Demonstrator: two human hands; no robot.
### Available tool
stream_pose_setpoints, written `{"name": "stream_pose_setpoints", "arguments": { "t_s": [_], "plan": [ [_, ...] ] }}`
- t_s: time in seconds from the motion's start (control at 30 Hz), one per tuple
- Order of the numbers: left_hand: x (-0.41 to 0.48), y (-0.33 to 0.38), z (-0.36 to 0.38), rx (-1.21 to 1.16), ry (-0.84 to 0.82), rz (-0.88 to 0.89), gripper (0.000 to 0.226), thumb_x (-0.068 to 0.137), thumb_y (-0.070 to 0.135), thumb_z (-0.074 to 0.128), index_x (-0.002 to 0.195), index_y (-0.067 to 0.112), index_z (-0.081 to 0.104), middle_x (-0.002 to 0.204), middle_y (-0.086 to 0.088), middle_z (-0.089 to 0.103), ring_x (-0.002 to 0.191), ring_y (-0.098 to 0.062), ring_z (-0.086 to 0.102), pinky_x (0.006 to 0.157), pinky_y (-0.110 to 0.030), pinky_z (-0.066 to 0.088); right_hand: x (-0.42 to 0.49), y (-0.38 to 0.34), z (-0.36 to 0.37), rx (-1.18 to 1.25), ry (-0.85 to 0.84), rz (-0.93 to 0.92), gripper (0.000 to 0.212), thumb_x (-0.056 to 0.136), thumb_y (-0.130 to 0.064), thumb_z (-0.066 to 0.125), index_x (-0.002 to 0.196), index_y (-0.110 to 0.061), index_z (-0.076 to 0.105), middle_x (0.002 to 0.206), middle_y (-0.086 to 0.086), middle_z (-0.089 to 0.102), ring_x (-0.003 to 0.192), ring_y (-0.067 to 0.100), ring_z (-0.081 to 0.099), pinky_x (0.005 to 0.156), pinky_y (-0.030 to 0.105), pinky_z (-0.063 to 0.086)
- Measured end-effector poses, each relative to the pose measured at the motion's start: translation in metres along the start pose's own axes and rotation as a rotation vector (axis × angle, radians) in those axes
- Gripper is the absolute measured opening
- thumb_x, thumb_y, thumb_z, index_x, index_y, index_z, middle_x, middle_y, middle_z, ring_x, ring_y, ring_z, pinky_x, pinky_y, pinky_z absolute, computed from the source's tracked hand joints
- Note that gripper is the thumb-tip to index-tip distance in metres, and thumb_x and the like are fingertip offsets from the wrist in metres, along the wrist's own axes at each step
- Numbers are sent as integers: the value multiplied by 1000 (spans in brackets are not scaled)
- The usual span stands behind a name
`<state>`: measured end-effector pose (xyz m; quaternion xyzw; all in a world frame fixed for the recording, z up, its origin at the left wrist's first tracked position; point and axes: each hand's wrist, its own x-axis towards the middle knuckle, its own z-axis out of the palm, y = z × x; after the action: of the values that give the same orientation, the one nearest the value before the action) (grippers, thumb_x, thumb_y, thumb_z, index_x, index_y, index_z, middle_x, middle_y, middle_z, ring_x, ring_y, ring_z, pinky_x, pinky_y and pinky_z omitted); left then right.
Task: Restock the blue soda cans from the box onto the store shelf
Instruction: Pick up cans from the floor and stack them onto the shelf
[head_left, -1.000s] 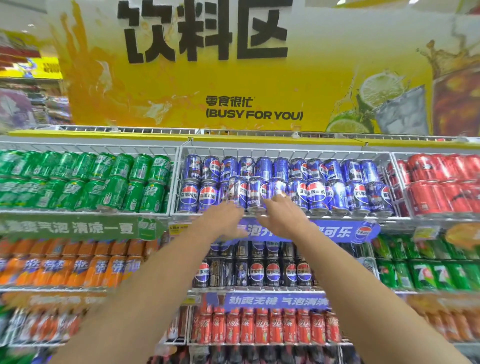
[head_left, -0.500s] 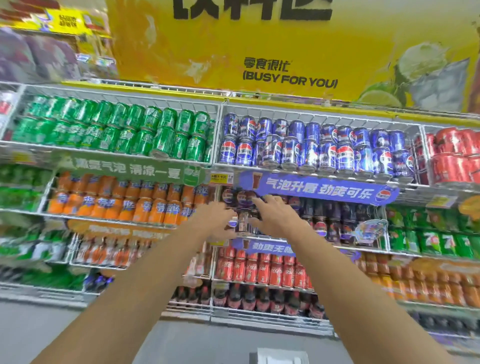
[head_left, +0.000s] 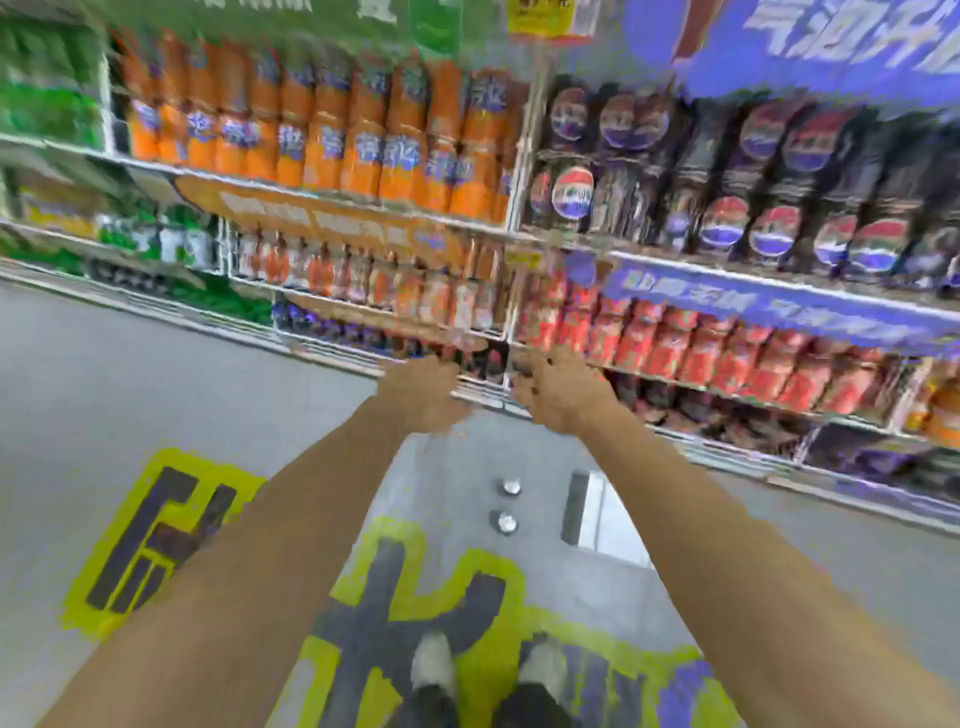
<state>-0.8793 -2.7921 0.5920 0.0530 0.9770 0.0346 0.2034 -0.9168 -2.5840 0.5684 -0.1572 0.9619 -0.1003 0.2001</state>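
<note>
Reaching left hand (head_left: 423, 392) and right hand (head_left: 558, 392), empty, above open floor (head_left: 156, 379)

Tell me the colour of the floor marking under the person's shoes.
Bright yellow with dark grey characters, on the floor marking in the head view, though motion blur softens its edges.

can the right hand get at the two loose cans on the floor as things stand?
Probably yes, with a bend. The right hand is empty, stretched forward well above the two cans standing on the grey floor beside the pale box. Nothing lies between them, though blur hides detail.
</note>
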Motion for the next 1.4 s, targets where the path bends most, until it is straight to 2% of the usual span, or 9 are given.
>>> {"name": "stream_pose_setpoints", "arguments": {
  "t_s": [0.13, 0.3, 0.6, 0.73, 0.97, 1.03, 1.13, 1.27, 1.4],
  "plan": [
    [28, 3, 135, -31, -249, -64, 69, 91, 66, 51, 140, 17, 50, 138, -14, 53, 130, -35, 50, 104, -45, 41, 5, 43, 154, -4, -247, 84, 63, 100, -55, 46, 151, -18, 38, 152, 16, 41, 138, 38, 39, 105, 50, 41],
    [63, -9, 311, 38, -397, -21, 62, 92, 64, 51, 132, 17, 55, 131, -12, 57, 125, -34, 54, 101, -43, 42, 12, 84, 350, 61, -437, 190, 63, 100, -56, 44, 149, -17, 39, 150, 14, 44, 140, 35, 40, 107, 47, 40],
    [175, -54, 548, 95, -377, 16, 70, 89, 71, 47, 131, 16, 54, 131, -12, 56, 125, -34, 53, 102, -43, 41, 84, 163, 583, 68, -428, 237, 66, 99, -56, 45, 152, -17, 36, 147, 14, 46, 139, 35, 42, 106, 49, 44],
    [241, -59, 609, 132, -294, 60, 65, 93, 65, 50, 134, 14, 52, 132, -14, 55, 124, -34, 53, 100, -43, 42, 124, 193, 644, 73, -397, 233, 73, 90, -59, 36, 150, -17, 37, 140, 14, 50, 132, 38, 47, 104, 52, 47],
    [316, -63, 671, 79, -197, 117, 67, 90, 67, 51, 131, 15, 54, 130, -13, 56, 124, -34, 53, 100, -44, 43, 154, 209, 708, 49, -338, 145, 65, 96, -49, 51, 152, -20, 35, 149, 10, 45, 136, 34, 42, 103, 48, 48],
    [330, -61, 684, 5, -157, 128, 71, 84, 70, 55, 128, 14, 56, 127, -12, 59, 122, -33, 55, 99, -43, 45, 156, 208, 714, 74, -342, 117, 74, 90, -62, 48, 151, -22, 35, 148, 9, 46, 135, 34, 43, 102, 48, 48],
    [347, -50, 697, -99, -97, 164, 88, 67, 82, 47, 123, 15, 59, 120, -8, 62, 116, -30, 58, 93, -40, 48, 155, 204, 720, 176, -298, 105, 105, 70, -86, 33, 154, -24, 31, 148, 5, 46, 134, 31, 45, 102, 44, 46],
    [363, -28, 704, -226, -86, 229, 69, 69, 74, 61, 113, 21, 60, 110, -4, 61, 105, -27, 57, 84, -40, 47, 153, 200, 736, 273, -217, 103, 103, 80, -78, 58, 160, -27, 20, 152, 1, 44, 138, 25, 43, 107, 40, 42],
    [364, -20, 716, -323, -62, 216, 53, 69, 64, 68, 98, 22, 56, 97, 3, 64, 94, -23, 60, 74, -38, 48, 153, 200, 750, 335, -154, 111, 105, 78, -81, 60, 159, -30, 17, 149, -1, 47, 135, 23, 46, 104, 41, 46]
  ]
}}
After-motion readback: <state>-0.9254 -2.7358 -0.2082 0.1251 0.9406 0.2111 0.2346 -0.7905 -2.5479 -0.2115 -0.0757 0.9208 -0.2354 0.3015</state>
